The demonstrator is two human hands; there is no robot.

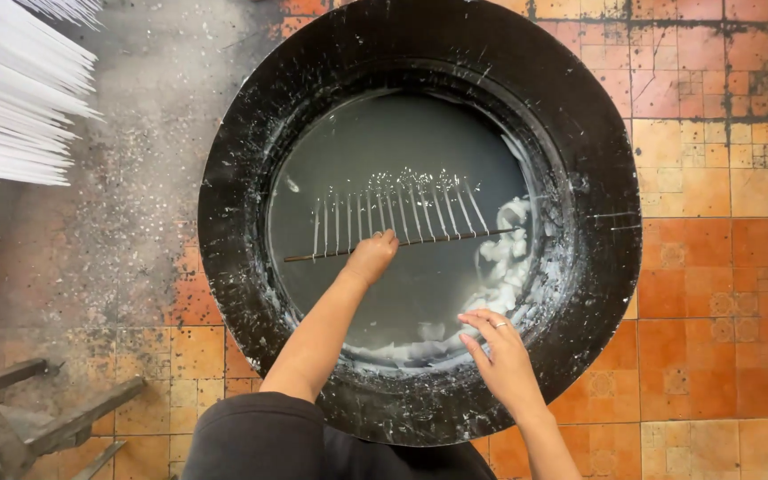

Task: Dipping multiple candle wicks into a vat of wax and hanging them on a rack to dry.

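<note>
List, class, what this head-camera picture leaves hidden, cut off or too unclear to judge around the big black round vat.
- Left hand, head view: its grip on the thin dark rod hides that stretch of rod.
- Thin white hanging sticks: lower ends blur in the cloudy grey liquid, whose depth is unreadable.
- Bundle of white rods: cut off by the left edge.
- Big black round vat: near rim hidden by the person's dark sleeve.
- Right hand: contact with rim unclear.

No packages, labels, signs or screens showed anywhere in the frame.
</note>
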